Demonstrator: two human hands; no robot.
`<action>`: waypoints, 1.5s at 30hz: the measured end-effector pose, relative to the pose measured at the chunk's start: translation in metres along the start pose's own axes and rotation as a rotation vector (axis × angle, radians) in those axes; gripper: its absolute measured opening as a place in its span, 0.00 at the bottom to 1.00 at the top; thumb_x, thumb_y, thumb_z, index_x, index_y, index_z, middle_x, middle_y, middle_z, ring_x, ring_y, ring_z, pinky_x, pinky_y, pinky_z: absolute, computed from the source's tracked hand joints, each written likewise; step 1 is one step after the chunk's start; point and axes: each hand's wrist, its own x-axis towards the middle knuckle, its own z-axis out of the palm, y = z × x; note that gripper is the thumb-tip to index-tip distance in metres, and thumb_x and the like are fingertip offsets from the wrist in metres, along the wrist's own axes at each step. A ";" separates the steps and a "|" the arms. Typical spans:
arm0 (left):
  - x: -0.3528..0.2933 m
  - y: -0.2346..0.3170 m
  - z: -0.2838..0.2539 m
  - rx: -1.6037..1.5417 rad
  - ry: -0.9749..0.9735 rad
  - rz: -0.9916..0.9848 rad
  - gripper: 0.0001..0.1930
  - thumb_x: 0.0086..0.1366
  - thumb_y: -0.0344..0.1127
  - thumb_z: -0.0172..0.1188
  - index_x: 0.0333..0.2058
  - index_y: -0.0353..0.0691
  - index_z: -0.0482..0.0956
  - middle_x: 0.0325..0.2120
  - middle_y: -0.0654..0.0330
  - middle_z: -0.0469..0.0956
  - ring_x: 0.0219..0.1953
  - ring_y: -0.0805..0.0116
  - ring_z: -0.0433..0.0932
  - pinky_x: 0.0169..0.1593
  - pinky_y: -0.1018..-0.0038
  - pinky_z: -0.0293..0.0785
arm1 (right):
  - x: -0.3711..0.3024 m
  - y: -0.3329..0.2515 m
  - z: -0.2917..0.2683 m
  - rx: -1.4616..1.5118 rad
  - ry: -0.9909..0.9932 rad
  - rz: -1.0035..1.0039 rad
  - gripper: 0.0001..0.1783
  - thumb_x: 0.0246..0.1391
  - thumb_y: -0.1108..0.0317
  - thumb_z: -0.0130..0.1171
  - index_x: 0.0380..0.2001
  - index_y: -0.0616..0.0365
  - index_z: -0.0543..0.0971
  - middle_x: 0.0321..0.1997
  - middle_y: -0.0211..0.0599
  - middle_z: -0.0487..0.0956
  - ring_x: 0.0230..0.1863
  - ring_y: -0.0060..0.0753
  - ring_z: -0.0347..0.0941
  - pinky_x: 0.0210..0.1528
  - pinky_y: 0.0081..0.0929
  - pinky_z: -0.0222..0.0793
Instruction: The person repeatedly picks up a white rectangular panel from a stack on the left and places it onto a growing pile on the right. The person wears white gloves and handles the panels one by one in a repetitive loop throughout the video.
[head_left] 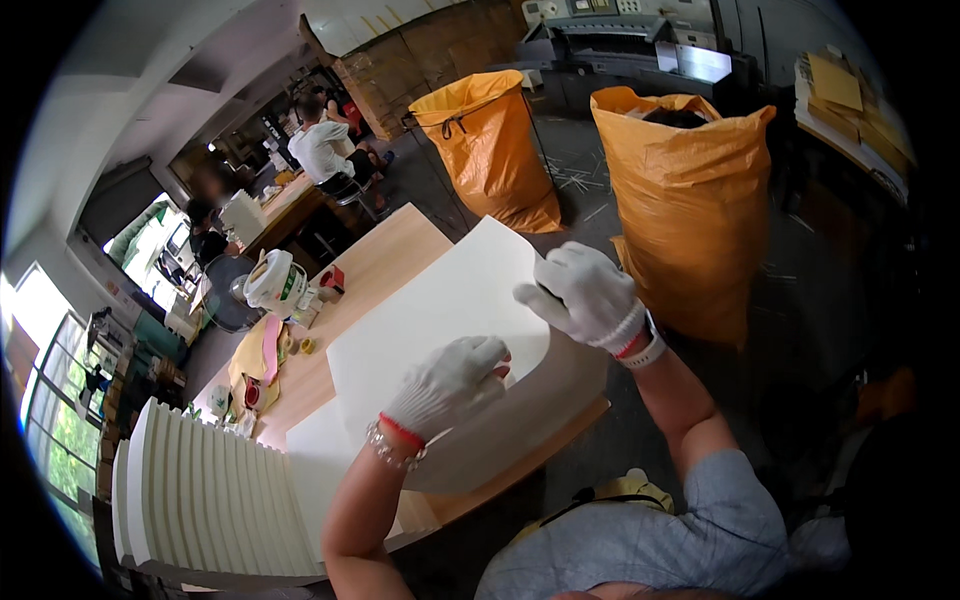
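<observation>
A large white sheet (430,310), like thin card or plastic, lies across the wooden table with its near right side curling upward. My right hand (585,295), in a white knitted glove, is closed at the sheet's raised right edge, thumb and fingers around it. My left hand (450,385), gloved the same way with bare fingertips showing, rests over the sheet's near middle. Its fingers are curled inward, and what they hold, if anything, is hidden. Left of the sheet stands a stack of white ribbed panels (215,490).
On the table (400,240) are a white bucket (277,283), a red tape roll (333,278) and yellow and pink papers (258,355). Two orange sacks (490,150) stand beyond its right side. Other people sit at a far bench (283,210). Machinery (600,45) lines the back.
</observation>
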 end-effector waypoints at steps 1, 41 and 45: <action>0.004 0.001 0.003 -0.002 0.041 0.037 0.11 0.55 0.27 0.64 0.39 0.41 0.78 0.39 0.55 0.80 0.40 0.50 0.80 0.45 0.62 0.77 | -0.001 0.005 -0.001 -0.011 -0.080 -0.006 0.11 0.61 0.60 0.65 0.30 0.53 0.78 0.23 0.36 0.70 0.25 0.41 0.71 0.31 0.39 0.68; 0.009 -0.012 0.021 -0.255 0.129 -0.042 0.21 0.60 0.32 0.70 0.53 0.40 0.80 0.52 0.52 0.76 0.52 0.57 0.78 0.54 0.69 0.73 | -0.014 0.011 -0.004 0.192 -0.124 0.358 0.09 0.67 0.66 0.53 0.39 0.58 0.79 0.23 0.41 0.70 0.29 0.50 0.70 0.32 0.44 0.64; 0.013 -0.016 0.019 -0.378 0.040 -0.021 0.24 0.60 0.28 0.69 0.57 0.41 0.79 0.52 0.54 0.76 0.53 0.59 0.76 0.55 0.69 0.71 | -0.010 0.007 -0.006 0.164 -0.124 0.304 0.11 0.67 0.65 0.53 0.34 0.60 0.79 0.23 0.43 0.71 0.29 0.50 0.70 0.32 0.45 0.64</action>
